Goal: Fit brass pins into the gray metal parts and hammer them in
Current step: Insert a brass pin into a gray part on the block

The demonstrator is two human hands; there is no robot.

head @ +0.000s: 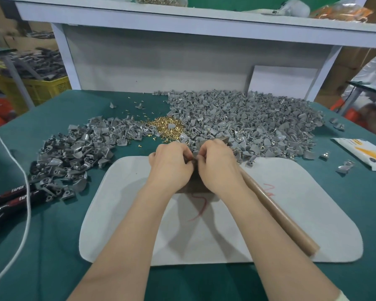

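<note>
— Hands, state?
— My left hand [170, 164] and right hand [217, 164] meet at frame centre. Fingers curled, both pinching a small gray part [194, 159], which is mostly hidden.
— Surroundings?
— The hammer handle [278, 211] runs from under my right wrist toward lower right, across the white mat [122, 213]. The brass pins [165, 127] lie just above the hands, with the large heap of gray parts [248, 118] at upper right.

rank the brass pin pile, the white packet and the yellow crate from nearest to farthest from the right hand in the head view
1. brass pin pile: just beyond the right hand, slightly to its left.
2. white packet: lying far out to the right.
3. yellow crate: far left, in the background.
</note>
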